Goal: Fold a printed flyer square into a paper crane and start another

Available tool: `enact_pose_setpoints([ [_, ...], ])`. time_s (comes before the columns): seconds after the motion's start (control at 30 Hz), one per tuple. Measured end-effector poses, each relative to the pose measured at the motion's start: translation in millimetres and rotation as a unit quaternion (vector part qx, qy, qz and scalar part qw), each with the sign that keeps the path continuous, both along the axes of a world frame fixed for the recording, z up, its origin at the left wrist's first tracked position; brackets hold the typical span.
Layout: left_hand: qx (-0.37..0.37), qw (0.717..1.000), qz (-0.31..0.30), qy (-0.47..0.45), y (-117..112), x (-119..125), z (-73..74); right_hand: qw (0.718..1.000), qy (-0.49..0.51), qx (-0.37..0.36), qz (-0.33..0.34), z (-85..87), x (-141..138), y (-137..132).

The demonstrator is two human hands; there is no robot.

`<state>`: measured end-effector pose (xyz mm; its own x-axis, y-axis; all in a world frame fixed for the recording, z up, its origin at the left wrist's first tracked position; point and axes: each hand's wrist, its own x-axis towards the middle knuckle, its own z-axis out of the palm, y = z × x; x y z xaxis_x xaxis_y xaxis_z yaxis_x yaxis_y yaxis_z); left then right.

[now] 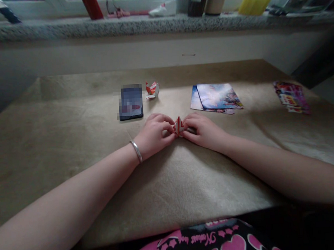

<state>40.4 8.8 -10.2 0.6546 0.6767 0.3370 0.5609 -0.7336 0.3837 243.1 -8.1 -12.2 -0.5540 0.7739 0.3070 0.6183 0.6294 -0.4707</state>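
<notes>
A small folded paper piece [179, 126], red and white with a pointed top, is pinched between both hands at the middle of the table. My left hand [159, 131], with a silver bangle at the wrist, is closed on its left side. On the opposite side my right hand [201, 130] grips it with thumb and fingers. The fingertips hide part of the paper. Just beyond my left hand stands another folded paper shape [152, 90], red and white with pointed tips. Beside that lies a dark phone-like rectangle [130, 102], its surface blurred.
Several glossy sheets [218, 96] overlap on the tan-covered table [81, 144] beyond my right hand. Colourful printed strips [292, 97] lie at the far right. Behind the table, a granite sill [139, 25] carries a red container [91, 6] and a yellow sponge-like block [254, 4].
</notes>
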Motion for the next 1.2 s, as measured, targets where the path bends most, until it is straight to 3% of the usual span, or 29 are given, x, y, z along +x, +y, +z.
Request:
enact_pose_setpoints([
  [0.4, -0.061, 0.997, 0.055, 0.006, 1.0, 5.5, -1.9, 0.999, 0.024, -0.022, -0.025, -5.4, -0.9, 7.2],
  [0.73, -0.09, 0.994, 0.062, 0.006, 1.2, 7.3, 0.8, 0.999, 0.003, -0.01, -0.033, -6.7, 0.6, 8.2],
  [0.97, -0.076, 0.995, 0.053, 0.022, 1.5, 5.4, 0.6, 0.998, 0.019, -0.019, -0.051, -8.1, 0.2, 9.4],
  [1.2, -0.008, 0.999, 0.011, 0.033, 1.7, -3.4, 1.7, 0.989, 0.097, -0.034, -0.105, -14.1, 1.2, 6.0],
])
